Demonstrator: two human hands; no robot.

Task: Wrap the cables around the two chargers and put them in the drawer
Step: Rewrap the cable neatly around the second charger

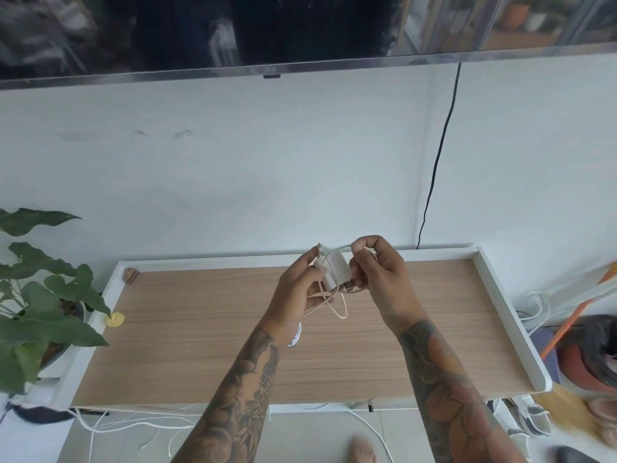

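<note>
A white charger block (335,269) is held in the air above the wooden cabinet top (200,345), its metal prongs pointing right. My left hand (300,289) grips its left side. My right hand (380,272) pinches the thin cream cable (340,312) at the charger's top right. Part of the cable is looped over the block and a loose loop hangs below it. A small white object (295,335) shows under my left wrist, mostly hidden; I cannot tell what it is. No drawer shows.
A leafy potted plant (40,295) stands at the left edge. A yellow disc (115,319) and a small brown object (131,274) lie on the cabinet's left side. White cables (133,426) trail on the floor in front. A black cord (437,162) hangs from the TV.
</note>
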